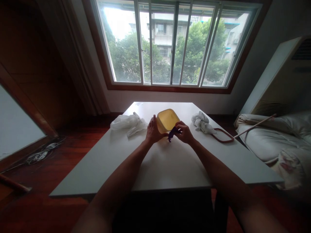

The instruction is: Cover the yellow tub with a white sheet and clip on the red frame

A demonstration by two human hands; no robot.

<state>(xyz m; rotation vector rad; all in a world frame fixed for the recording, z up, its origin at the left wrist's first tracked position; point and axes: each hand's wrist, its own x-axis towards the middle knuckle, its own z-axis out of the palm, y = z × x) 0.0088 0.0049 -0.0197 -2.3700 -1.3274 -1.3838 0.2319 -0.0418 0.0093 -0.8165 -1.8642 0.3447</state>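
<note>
A yellow square container [168, 119] is near the middle of the white table, tilted with its broad face towards me. My left hand [154, 132] holds its left side, fingers up along the wall and thumb along the lower edge. A dark purple cloth [171, 133] is bunched in the fingers of my right hand [184, 131], against the container's lower right corner. Part of the cloth hangs below the container.
A crumpled white plastic bag [126, 124] lies left on the white table [170, 168]. To the right are another bunched white bag [201, 122] and a brown oval ring [223, 136]. A cushioned seat [264, 139] stands beyond the right edge, with a stick across it.
</note>
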